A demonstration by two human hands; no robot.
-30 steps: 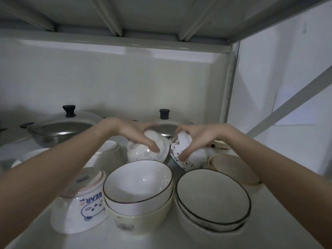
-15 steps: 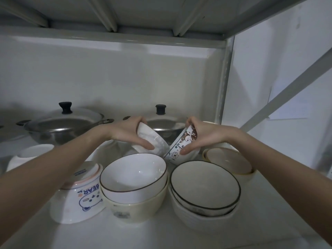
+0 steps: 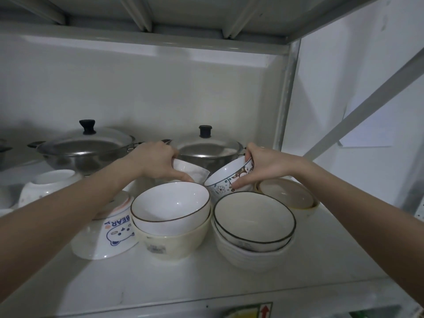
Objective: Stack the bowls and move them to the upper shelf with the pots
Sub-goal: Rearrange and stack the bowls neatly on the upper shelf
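Note:
My left hand [image 3: 158, 161] grips a plain white bowl [image 3: 192, 172], tilted, just behind the front stacks. My right hand [image 3: 263, 165] grips a floral-patterned bowl [image 3: 226, 180], tilted towards the white one, the two rims close together. In front stand a brown-rimmed white bowl [image 3: 171, 204] nested in a cream bowl [image 3: 172, 243], and a stack of dark-rimmed shallow bowls [image 3: 253, 222]. Two lidded steel pots [image 3: 85, 150] [image 3: 207, 152] sit at the back of the same shelf [image 3: 183, 285].
An upturned bowl with a bear print [image 3: 110, 228] lies under my left forearm. Another upturned white bowl [image 3: 48, 183] is at the left, a cream bowl stack [image 3: 289, 195] at the right. The shelf post [image 3: 284, 99] and a diagonal brace [image 3: 367, 106] bound the right side.
Both hands have turned their bowls from upside down towards upright and raised them slightly; the bowls now tilt with rims near each other.

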